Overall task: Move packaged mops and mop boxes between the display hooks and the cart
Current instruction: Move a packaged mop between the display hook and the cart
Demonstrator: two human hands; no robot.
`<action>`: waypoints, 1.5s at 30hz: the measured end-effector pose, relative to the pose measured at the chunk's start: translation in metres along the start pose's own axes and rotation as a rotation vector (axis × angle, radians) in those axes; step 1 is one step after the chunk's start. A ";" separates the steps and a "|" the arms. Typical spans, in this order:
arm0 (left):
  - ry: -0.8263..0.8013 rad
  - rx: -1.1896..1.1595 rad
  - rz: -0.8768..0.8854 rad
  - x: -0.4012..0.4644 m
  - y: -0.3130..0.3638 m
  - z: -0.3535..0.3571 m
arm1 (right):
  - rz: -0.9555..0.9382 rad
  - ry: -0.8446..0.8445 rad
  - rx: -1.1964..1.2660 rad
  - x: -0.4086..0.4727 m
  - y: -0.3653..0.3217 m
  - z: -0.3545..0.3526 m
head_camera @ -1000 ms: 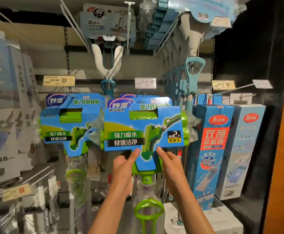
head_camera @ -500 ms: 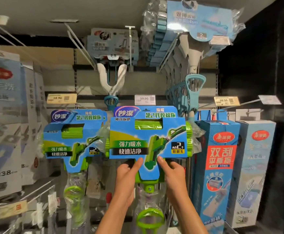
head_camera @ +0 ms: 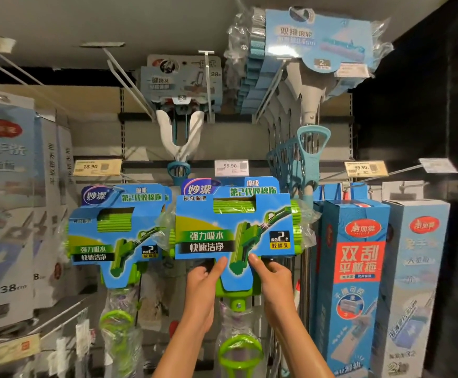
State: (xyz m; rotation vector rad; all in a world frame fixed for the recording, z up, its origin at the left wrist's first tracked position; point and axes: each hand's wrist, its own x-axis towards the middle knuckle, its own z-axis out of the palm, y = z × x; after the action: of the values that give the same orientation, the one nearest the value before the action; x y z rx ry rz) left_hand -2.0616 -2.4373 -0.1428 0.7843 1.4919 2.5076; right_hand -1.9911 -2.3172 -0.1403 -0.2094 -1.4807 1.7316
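Hands: our left hand (head_camera: 203,279) and right hand (head_camera: 272,276) sit low in the centre of the frame, one each side of the card's narrow tail.
Fingers: both thumbs lie on the blue card front; the remaining fingers (head_camera: 276,268) curl behind the card, so each hand pinches the lower edge of the packaged mop (head_camera: 233,227).
Mop in hand: centre of the frame, upright and square to us, its green head wrapped in clear plastic, its green loop handle (head_camera: 240,350) hanging below our wrists.
Change: across the last second the mop has kept the same grip and stayed beside its neighbour; mainly our view has tipped upward, bringing more of the top rail into the frame.
Hook: we cannot tell whether the card's top is on a display hook; the card hides it.
Meaning: we judge this is seating or lifting off at the hook, with no clear travel yet, so the move is hardly begun or almost finished.
Neighbour: a matching mop pack (head_camera: 118,236) hangs just to the left, its wrap touching ours.
Right side: tall blue mop boxes (head_camera: 354,282) stand just beside our mop.
Behind: the 59.90 price tag (head_camera: 231,167) is just above the card's top edge; blue sponge mops (head_camera: 312,50) hang at upper right.
Cart: not in view.
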 end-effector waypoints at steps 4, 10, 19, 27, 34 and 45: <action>0.025 0.034 -0.012 0.013 0.000 0.000 | 0.014 -0.001 0.020 0.007 -0.008 0.006; 0.025 0.055 -0.037 0.020 -0.008 -0.002 | 0.054 0.022 0.032 0.011 -0.005 0.008; 0.044 0.054 -0.067 0.034 -0.013 -0.001 | 0.066 0.037 0.011 0.027 0.006 0.008; 0.104 0.044 -0.094 0.064 -0.025 0.003 | 0.136 0.066 -0.003 0.055 0.014 0.020; 0.123 0.107 -0.076 0.091 -0.042 -0.001 | 0.191 0.063 0.006 0.078 0.032 0.027; 0.051 0.200 -0.075 0.104 -0.058 0.005 | 0.131 0.030 0.026 0.104 0.050 0.011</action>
State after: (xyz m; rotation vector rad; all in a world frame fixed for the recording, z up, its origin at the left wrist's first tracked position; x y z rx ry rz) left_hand -2.1570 -2.3668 -0.1519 0.6809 1.7752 2.3681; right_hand -2.0876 -2.2539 -0.1424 -0.3240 -1.4497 1.8430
